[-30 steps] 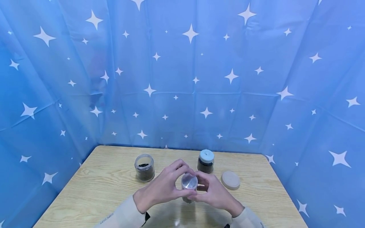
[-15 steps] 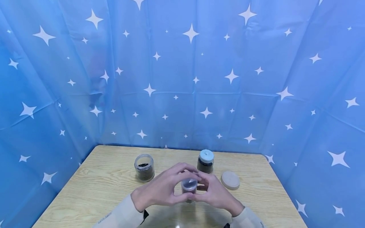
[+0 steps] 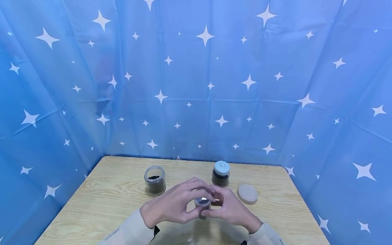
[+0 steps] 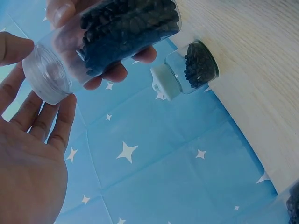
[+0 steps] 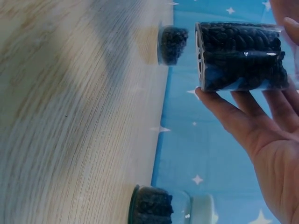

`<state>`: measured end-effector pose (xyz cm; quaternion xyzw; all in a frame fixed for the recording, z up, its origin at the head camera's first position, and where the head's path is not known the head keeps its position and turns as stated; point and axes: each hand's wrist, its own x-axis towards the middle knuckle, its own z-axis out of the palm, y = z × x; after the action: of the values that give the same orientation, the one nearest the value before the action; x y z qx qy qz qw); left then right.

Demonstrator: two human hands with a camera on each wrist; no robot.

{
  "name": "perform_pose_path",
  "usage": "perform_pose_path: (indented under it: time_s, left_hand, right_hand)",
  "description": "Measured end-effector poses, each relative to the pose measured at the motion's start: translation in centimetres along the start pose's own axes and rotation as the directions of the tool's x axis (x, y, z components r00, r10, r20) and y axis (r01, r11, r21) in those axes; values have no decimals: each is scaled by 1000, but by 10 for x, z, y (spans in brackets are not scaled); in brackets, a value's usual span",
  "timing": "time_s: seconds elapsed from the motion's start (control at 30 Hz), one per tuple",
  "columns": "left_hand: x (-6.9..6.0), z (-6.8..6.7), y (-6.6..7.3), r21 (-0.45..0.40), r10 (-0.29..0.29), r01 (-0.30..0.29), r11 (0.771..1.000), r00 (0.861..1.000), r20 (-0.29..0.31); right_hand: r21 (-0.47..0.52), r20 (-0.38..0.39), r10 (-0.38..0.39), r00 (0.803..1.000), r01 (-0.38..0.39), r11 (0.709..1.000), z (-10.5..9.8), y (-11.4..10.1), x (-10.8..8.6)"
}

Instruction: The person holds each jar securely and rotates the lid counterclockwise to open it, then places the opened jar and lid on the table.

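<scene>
Between the two hands, a clear jar (image 3: 202, 204) of dark beans is held upright over the table's near half. My right hand (image 3: 231, 208) grips its body, with the fingers spread along the beans-filled wall (image 5: 243, 58) in the right wrist view. Around the clear, bean-free top (image 4: 49, 77), the left hand (image 4: 37, 154) curls its thumb and fingertips; whether that top is a separate lid I cannot tell. From above, the left hand (image 3: 179, 202) partly hides the jar. The right hand (image 5: 268, 135) supports it from one side.
An uncapped jar (image 3: 155, 182) partly filled with dark pieces stands at the left. Behind the hands is a jar (image 3: 220, 177) with a pale blue lid (image 3: 222, 167). A round beige lid (image 3: 247, 194) lies to its right. Star-printed blue cloth (image 3: 196, 78) hangs behind the table.
The left hand's fingers have shifted over the jar's top, with the thumb and fingers turned around it. The right hand has stayed nearly in place on the jar.
</scene>
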<state>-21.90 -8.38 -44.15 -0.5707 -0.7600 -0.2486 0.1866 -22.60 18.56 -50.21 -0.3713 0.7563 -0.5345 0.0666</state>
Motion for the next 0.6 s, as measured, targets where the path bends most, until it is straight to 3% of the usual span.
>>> perform_pose_path:
  time_s: [0.6]
  left_hand:
    - [-2,6,-1,-27,-32,31,999,999,-18]
  right_hand:
    - [-15,-12,18,1000,-19,1000,0,-1,0]
